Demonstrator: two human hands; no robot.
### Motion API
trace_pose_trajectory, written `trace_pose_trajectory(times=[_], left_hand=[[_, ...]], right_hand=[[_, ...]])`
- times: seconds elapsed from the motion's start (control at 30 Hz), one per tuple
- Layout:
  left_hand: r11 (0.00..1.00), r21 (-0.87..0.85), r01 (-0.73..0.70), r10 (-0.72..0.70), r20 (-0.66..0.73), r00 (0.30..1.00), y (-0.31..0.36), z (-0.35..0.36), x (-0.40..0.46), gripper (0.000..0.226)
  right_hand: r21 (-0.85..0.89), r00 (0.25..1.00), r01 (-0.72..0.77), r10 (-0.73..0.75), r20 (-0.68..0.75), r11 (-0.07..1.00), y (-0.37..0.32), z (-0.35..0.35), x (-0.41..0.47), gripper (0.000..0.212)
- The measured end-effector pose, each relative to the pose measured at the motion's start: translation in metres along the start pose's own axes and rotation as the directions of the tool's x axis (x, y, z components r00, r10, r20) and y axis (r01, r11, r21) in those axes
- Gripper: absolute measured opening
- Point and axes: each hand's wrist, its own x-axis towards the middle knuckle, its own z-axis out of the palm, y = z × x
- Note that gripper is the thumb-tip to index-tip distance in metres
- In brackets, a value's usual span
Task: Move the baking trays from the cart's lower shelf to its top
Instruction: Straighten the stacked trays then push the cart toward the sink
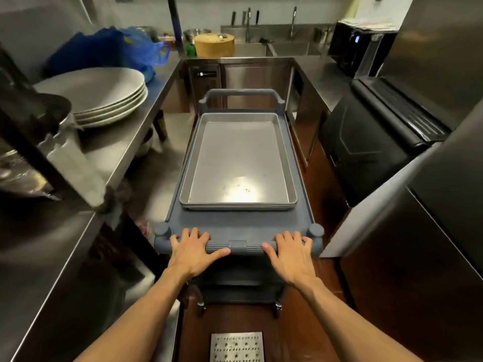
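Note:
A stack of silver baking trays [239, 158] lies on the top shelf of a blue-grey cart [235, 226] in the middle of the aisle. My left hand [193, 250] rests on the left part of the cart's near handle [239, 248], fingers spread over it. My right hand [290, 253] lies on the right part of the same handle, fingers also draped over it. The lower shelves are mostly hidden under the top and my arms; only dark edges show.
A steel counter [112, 152] runs along the left with stacked white plates [104, 97] and a blue bag [109, 50]. A black machine [379, 137] and steel fridge doors [431, 231] stand on the right. Sinks [287, 48] sit at the far end. A floor drain grate [236, 346] lies below.

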Motion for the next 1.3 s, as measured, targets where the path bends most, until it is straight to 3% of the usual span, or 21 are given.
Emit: trace_pose_trajectory(times=[0.27, 0.4, 0.57, 0.7, 0.9, 1.03, 1.3], left_hand=[[0.999, 0.002, -0.032, 0.032, 0.008, 0.999, 0.016, -0.025, 0.157, 0.106], [0.997, -0.009, -0.081, 0.081, 0.092, 0.992, 0.017, -0.044, 0.253, 0.109], [0.990, -0.021, -0.141, 0.142, 0.130, 0.981, 0.016, -0.064, 0.369, 0.082], [0.988, -0.018, -0.156, 0.157, 0.126, 0.979, 0.024, -0.077, 0.453, 0.077], [0.986, -0.035, -0.163, 0.165, 0.071, 0.984, 0.041, -0.097, 0.582, 0.096], [0.990, -0.015, -0.138, 0.139, 0.084, 0.987, 0.050, -0.107, 0.671, 0.088], [0.988, -0.032, -0.152, 0.153, 0.033, 0.988, 0.070, -0.129, 0.833, 0.096]], right_hand=[[0.016, 0.999, -0.033, 0.033, 0.005, 0.999, 0.031, 0.002, 0.151, 0.057], [-0.006, 0.998, -0.055, 0.055, 0.020, 0.998, 0.045, 0.001, 0.239, 0.057], [-0.023, 0.997, -0.074, 0.075, 0.016, 0.997, 0.064, 0.003, 0.346, 0.060], [-0.020, 0.996, -0.086, 0.087, 0.008, 0.996, 0.081, 0.005, 0.428, 0.061], [-0.018, 0.995, -0.095, 0.095, -0.009, 0.995, 0.112, 0.007, 0.557, 0.061], [0.012, 0.995, -0.084, 0.084, 0.048, 0.996, 0.134, 0.006, 0.647, 0.061], [-0.013, 0.994, -0.088, 0.088, 0.058, 0.996, 0.175, 0.007, 0.813, 0.062]])
